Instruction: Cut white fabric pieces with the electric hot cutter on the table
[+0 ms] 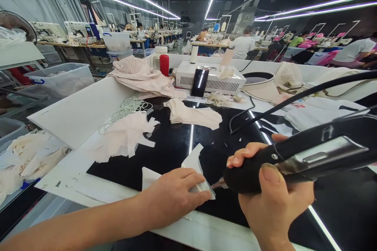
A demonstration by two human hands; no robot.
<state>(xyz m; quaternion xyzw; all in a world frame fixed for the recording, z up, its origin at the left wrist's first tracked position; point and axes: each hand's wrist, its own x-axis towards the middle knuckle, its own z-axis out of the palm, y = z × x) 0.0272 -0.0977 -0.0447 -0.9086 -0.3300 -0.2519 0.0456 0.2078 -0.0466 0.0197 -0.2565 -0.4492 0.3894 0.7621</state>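
Observation:
My left hand is closed on a white cut fabric piece, pinching its right end between thumb and fingers. The fabric's edges stick out above and to the left of the hand. My right hand is wrapped round a black corded hand-held tool with a silver lever along its side. My right thumb lies beside the lever. The tool's narrow metal tip points left, at the right end of the fabric; whether it touches cannot be made out.
A neat stack of pale fabric pieces lies ahead on the black tabletop. Fabric scraps and green cord are at left. Behind stand a phone, a vented white box and a red bottle. The tool's cable arches at right.

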